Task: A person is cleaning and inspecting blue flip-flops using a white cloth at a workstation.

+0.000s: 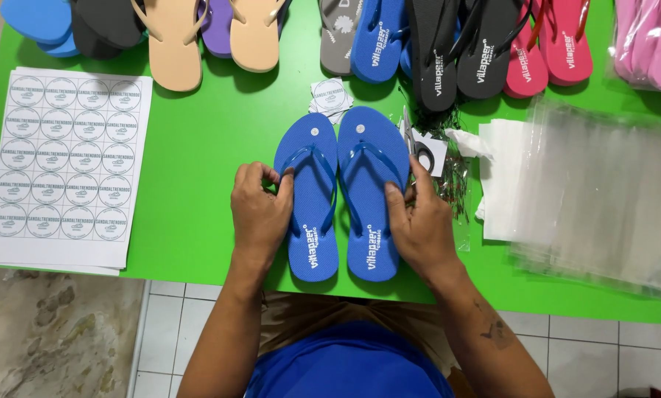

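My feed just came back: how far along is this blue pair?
Done: blue flip-flops lie paired, side by side on the green table. In hand: left hand and right hand grip their outer edges. Left: sticker sheet looks full, clear bags lie unused.

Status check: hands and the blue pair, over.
Left hand on left blue flip-flop. Right hand on right blue flip-flop. Scissors beside them.
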